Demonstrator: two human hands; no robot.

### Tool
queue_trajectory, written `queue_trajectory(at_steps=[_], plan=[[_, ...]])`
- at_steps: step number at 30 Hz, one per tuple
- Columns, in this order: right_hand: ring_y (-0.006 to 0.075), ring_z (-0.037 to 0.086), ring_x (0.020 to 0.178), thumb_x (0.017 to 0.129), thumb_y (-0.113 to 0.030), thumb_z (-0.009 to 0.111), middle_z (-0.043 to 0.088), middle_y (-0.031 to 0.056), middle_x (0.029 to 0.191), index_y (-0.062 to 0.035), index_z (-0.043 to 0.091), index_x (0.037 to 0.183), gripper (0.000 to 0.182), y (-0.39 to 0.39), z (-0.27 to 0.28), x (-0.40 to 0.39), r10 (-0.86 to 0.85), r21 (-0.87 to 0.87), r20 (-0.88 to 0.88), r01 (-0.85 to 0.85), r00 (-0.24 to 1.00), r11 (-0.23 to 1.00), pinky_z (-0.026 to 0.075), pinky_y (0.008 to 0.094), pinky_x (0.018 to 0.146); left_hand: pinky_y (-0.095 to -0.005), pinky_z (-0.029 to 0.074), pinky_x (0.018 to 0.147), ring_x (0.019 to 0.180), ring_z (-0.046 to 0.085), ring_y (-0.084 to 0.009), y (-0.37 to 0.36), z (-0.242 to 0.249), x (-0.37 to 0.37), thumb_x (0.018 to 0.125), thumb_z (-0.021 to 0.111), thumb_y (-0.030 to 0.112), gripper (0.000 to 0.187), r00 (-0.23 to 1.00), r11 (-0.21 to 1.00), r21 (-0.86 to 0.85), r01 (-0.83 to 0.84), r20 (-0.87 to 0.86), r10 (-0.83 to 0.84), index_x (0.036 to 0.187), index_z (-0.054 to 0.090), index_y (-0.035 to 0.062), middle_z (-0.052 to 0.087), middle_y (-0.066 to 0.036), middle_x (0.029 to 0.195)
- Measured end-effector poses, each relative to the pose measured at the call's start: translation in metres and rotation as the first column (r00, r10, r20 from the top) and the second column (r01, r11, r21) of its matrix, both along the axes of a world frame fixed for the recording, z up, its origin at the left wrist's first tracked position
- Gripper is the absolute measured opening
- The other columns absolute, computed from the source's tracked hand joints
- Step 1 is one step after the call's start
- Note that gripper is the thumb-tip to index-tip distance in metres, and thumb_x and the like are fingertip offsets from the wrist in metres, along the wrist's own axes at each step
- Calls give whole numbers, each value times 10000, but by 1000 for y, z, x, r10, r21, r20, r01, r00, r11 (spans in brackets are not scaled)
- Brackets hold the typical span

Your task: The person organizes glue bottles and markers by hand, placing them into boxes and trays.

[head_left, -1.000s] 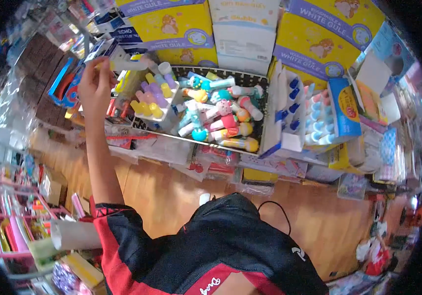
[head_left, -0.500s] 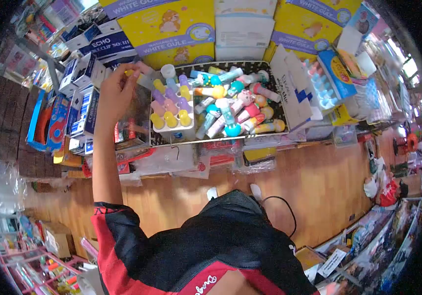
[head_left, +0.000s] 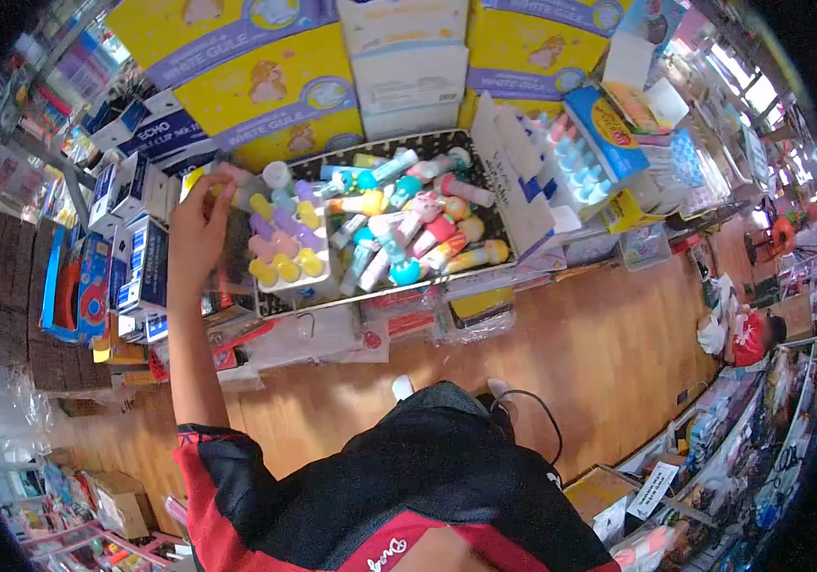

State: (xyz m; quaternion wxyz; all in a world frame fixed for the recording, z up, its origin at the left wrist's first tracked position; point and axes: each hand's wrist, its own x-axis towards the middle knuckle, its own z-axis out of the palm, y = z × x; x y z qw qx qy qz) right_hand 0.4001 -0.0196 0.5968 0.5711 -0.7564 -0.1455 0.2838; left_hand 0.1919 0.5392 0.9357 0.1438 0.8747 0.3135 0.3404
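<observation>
My left hand [head_left: 199, 231] reaches to the back left of the counter. Its fingers are bent and closed around something small with a yellow part, which they mostly hide. Just right of the fingers stands a white holder [head_left: 311, 289] with rows of yellow, purple and pink caps. It sits in the left end of a dotted black tray with a white rim [head_left: 399, 292]. Many small tubes with coloured, animal-like caps fill the rest of that tray, a pink tube [head_left: 467, 191] among them. My right hand is out of view.
Yellow white-glue boxes [head_left: 265, 91] stand behind the tray. Blue and white clip boxes [head_left: 146, 253] are stacked left of my hand. Blue-capped bottles [head_left: 580, 167] stand at the right. A person in red [head_left: 749, 338] is far right, beyond the wooden floor [head_left: 561, 353].
The view has shifted, so the tray and boxes appear lower and further left. My left hand has edged closer to the capped holder, its fingers still closed.
</observation>
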Motion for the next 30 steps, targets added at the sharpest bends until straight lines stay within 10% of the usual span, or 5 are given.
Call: queue_trajectory(at_steps=[8, 14, 20, 26, 30], plan=[[172, 543, 692, 805, -102, 468, 577, 74, 824, -4, 566, 908, 173, -11, -15, 48, -24, 170, -295, 77, 955, 983, 446, 265, 632, -284, 406, 548, 593, 528, -165, -7, 3, 2, 799, 529, 202, 266, 986, 964, -206, -169, -39, 165, 1015, 521, 46, 565, -112, 671], [166, 539, 696, 810, -106, 468, 578, 71, 830, -3, 563, 909, 172, -14, -26, 157, 115, 262, -479, 18, 870, 965, 443, 263, 639, -225, 372, 542, 575, 442, -88, -73, 32, -4, 819, 511, 207, 266, 795, 792, 110, -601, 183, 578, 1019, 527, 33, 524, -29, 671], [160, 535, 700, 815, -110, 468, 579, 69, 837, -2, 560, 911, 172, -9, -45, 241, 270, 333, -673, -44, 688, 942, 440, 260, 646, -184, 369, 561, 637, 480, -58, -181, 50, 90, 802, 537, 107, 160, 828, 904, 5, -427, 404, 389, 922, 563, 5, 565, -20, 742], [166, 511, 899, 804, -144, 501, 541, 83, 1017, 24, 496, 1065, 310, 99, -3, 293, 379, 63, -434, -392, 818, 918, 400, 273, 761, -291, 436, 646, 681, 562, -215, -219, 57, 219, 716, 582, 73, 155, 992, 979, 168, 112, -68, -102, 859, 562, 16, 583, -91, 749], [175, 450, 996, 802, -144, 508, 505, 95, 1089, 42, 450, 1115, 369, 134, 38, 272, 545, 47, -248, -551, 801, 833, 301, 271, 877, -338, 434, 640, 698, 558, -274, -191, 52, 253, 679, 602, 125, 148, 973, 950, 305, 65, -230, 7, 777, 583, 16, 582, -128, 734]])
